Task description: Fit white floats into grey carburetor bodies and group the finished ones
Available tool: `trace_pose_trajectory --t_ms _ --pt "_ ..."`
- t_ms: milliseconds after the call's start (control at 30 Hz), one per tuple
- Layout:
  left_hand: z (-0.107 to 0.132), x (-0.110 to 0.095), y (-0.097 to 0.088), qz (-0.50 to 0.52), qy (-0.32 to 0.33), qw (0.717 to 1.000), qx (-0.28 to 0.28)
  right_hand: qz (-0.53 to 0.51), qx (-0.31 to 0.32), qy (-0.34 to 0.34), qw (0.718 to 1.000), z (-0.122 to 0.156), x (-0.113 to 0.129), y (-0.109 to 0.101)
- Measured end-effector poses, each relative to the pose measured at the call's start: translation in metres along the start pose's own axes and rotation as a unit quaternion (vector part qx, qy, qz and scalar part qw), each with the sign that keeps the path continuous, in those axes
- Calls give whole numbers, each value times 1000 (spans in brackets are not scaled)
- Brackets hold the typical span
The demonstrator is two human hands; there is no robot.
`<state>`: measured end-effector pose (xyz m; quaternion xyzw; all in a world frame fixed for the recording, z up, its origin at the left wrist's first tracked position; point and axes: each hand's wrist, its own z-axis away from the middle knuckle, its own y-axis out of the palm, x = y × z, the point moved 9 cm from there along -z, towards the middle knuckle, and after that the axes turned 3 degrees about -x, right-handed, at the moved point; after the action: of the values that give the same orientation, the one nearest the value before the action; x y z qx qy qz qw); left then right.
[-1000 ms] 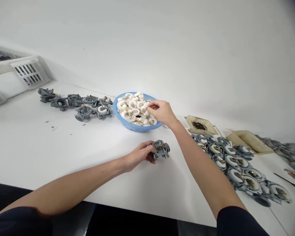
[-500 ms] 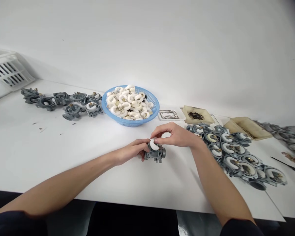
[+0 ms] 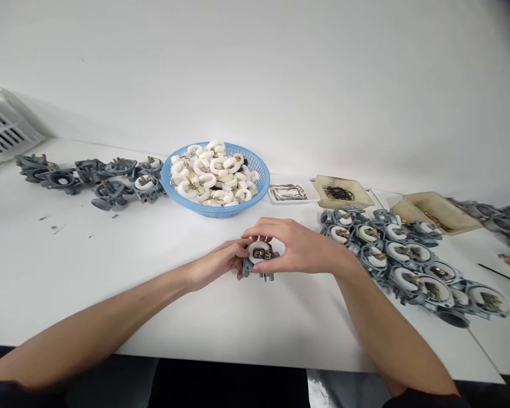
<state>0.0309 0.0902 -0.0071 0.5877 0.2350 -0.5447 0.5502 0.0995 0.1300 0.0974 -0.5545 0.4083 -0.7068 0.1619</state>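
Note:
Close to the table's front edge, a grey metal carburetor body [image 3: 247, 270] is gripped at its left side by my left hand [image 3: 215, 265], fingers wrapped round it. A white C-shaped float [image 3: 253, 256] lies flat in its upturned open top, with brass parts showing in the middle. My right hand [image 3: 295, 246] arches over from the right, thumb on the near side of the float and fingers on the far side. The fingertips on the far side are partly hidden.
Behind my hands stands a blue basket [image 3: 216, 212] heaped with white floats. Carburetors sit in groups at left [image 3: 110, 192] and right [image 3: 402, 255]. Beyond are a shallow white tray [image 3: 276, 199], two yellowish bins [image 3: 325, 181] [image 3: 416, 207], a thin dark tool [image 3: 499, 275] and a white crate [image 3: 8, 127].
The float has gone from tilted in my right fingers to lying flat in the carburetor. My right hand has spread from a pinch to span it. The view has shifted slightly.

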Motion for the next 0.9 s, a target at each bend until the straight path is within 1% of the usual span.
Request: trace_pose_trajectory --t_ms 67,167,300,467,600,700,800,833,900 --pt "0 0 0 5 3 1000 -1 48 -17 -8 999 2 7 1" --pt "0 0 0 16 12 1000 8 72 -28 -25 997 3 13 2" --pt "1 -2 1 11 13 1000 13 64 -22 -33 997 3 14 1" --pt "0 -1 0 29 12 999 4 67 -26 -33 997 4 12 -2" --pt "-1 1 -1 31 11 999 2 42 -29 -35 998 5 12 -5" --pt "-1 1 -1 33 8 999 0 10 -70 -59 996 9 18 -14" --pt "0 -3 0 30 15 999 -7 -69 -133 -115 982 15 34 -26" --pt "1 -4 0 24 18 999 -13 -118 -148 -134 973 17 41 -30" --pt "1 -5 0 4 16 1000 -21 -244 -163 -175 940 21 55 -36"
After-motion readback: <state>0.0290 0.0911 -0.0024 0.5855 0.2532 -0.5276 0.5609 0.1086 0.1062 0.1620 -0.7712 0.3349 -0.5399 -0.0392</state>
